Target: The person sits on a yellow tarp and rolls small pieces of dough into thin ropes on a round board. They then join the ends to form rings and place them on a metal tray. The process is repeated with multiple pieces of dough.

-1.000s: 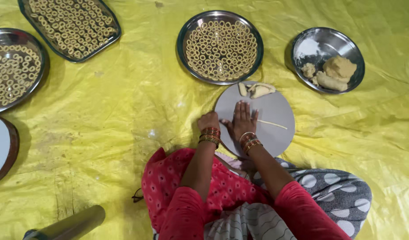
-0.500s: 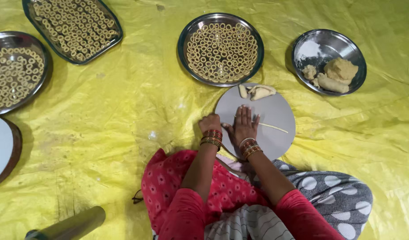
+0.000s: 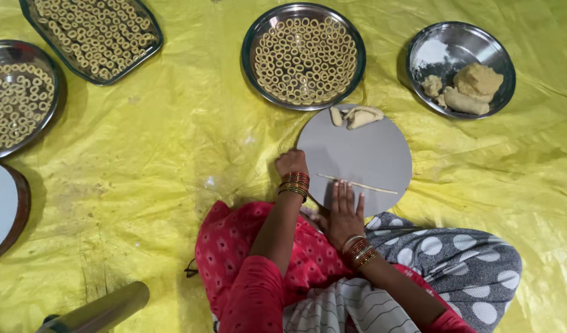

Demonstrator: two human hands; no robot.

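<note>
Dough rope [image 3: 357, 184] lay thin across near part of board [image 3: 369, 148], right hand [image 3: 344, 213] flat, fingers spread, touching its near side, gripping nothing. Left hand [image 3: 292, 163] curled at board's left edge, apparently empty. Best rolled with light, even palm pressure, board steadied.

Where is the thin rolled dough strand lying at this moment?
In the head view, the dough strand lies across the round grey board, just beyond the right hand fingertips, right of the left hand.
</note>
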